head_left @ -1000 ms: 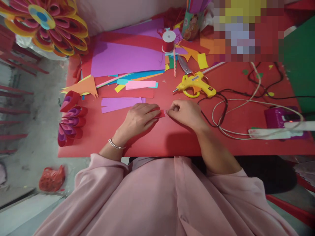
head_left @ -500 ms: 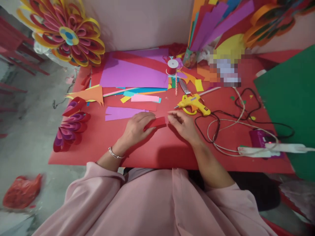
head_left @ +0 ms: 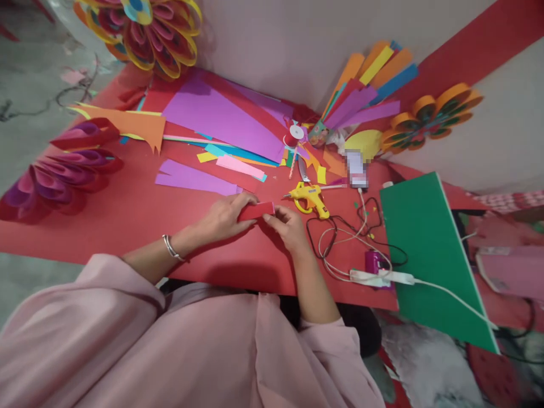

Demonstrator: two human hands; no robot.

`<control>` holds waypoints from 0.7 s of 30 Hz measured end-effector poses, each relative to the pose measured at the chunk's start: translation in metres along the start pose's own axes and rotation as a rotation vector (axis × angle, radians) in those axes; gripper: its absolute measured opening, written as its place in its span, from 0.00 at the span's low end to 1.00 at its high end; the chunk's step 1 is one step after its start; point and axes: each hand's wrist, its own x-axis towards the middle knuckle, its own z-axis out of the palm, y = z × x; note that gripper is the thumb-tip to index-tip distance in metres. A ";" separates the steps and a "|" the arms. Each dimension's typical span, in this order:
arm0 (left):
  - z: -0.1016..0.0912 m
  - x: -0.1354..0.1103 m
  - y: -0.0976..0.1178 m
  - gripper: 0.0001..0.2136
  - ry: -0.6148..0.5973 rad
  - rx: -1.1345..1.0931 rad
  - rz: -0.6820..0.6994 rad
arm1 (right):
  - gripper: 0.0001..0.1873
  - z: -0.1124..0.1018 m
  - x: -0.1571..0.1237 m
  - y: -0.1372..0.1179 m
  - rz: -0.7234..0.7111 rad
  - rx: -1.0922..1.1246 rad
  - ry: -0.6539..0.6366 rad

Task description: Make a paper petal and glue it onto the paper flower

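Note:
A folded or rolled red paper strip is held low over the red table. My left hand grips its left part, fingers along the far side and thumb along the near side. At the strip's right end my right hand pinches it between thumb and fingers. Just beyond the right hand lies a yellow hot glue gun, its nozzle pointing left. Purple paper strips rest beyond my left hand.
Paper-loop flowers stand at left and back right. A ribbon spool, scissors and paper scraps lie behind the glue gun. Tangled cables run to a power strip at right, beside a green board.
My right hand has closed on the right end of the red strip, which it was just short of before. My view has turned to the right.

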 end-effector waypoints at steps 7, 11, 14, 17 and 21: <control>0.001 0.005 0.008 0.34 -0.043 -0.604 -0.217 | 0.19 0.001 -0.002 -0.009 0.093 0.029 0.086; 0.005 0.010 0.000 0.31 -0.061 -0.773 -0.324 | 0.22 -0.001 -0.004 -0.014 0.078 -0.084 0.066; 0.001 0.012 -0.004 0.28 -0.066 -0.756 -0.359 | 0.27 -0.018 -0.002 -0.019 -0.008 -0.360 0.167; -0.009 0.012 -0.004 0.24 -0.176 -0.712 -0.367 | 0.27 -0.047 0.004 -0.020 -0.171 -0.687 0.495; -0.022 0.013 0.001 0.21 -0.238 -0.566 -0.366 | 0.30 -0.082 0.013 -0.018 -0.170 -0.996 0.671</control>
